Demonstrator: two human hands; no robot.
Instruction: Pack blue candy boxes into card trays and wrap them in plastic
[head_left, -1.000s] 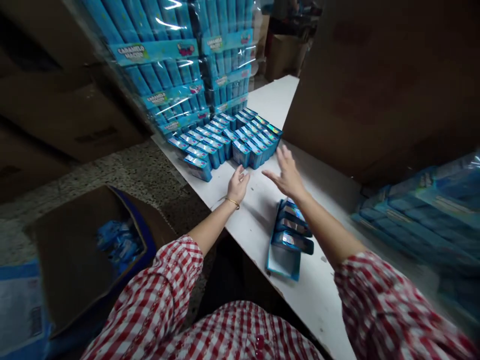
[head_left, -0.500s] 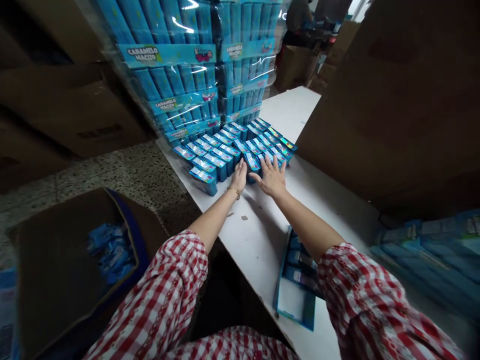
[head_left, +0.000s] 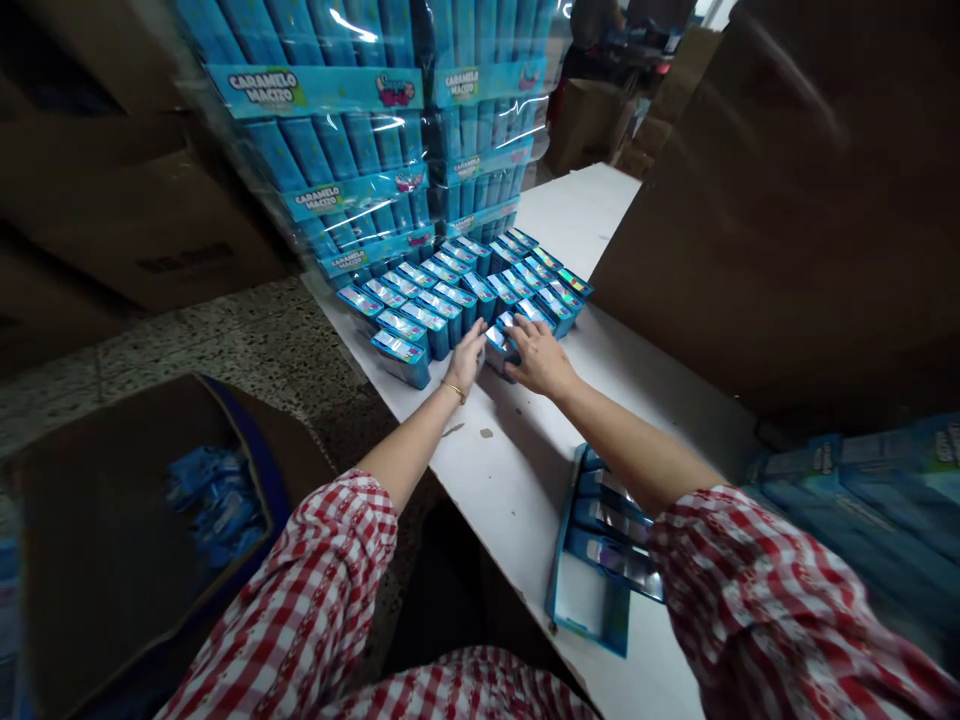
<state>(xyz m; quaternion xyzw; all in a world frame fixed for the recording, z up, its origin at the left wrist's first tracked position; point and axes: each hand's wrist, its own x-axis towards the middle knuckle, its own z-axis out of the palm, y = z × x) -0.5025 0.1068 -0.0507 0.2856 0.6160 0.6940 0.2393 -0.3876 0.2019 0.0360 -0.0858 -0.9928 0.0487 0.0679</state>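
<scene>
Rows of small blue packs point(head_left: 425, 315) with shiny clear-and-white tops stand upright on the white table point(head_left: 517, 470). My left hand point(head_left: 466, 360), a thin bracelet at its wrist, rests with outstretched fingers at the left side of the front packs in the right-hand group. My right hand point(head_left: 541, 360) curls over the near packs point(head_left: 501, 345) of that group, thumb at their front and fingers on their tops. Nearer to me lies a blue display tray point(head_left: 590, 630), partly filled with similar packs point(head_left: 611, 555); my right forearm and sleeve cover part of it.
Tall film-wrapped stacks of blue display boxes point(head_left: 315, 90) marked "Caramelo Macizo" rise behind the packs. A big cardboard box point(head_left: 787, 200) stands at right. More blue boxes point(head_left: 862, 490) lie at lower right. On the floor at left, an open carton point(head_left: 90, 560) holds crumpled blue wrappers point(head_left: 217, 505).
My right hand has gone from spread fingers over the packs to curled around the near ones, which have shifted slightly towards me. My left hand has moved slightly left and down.
</scene>
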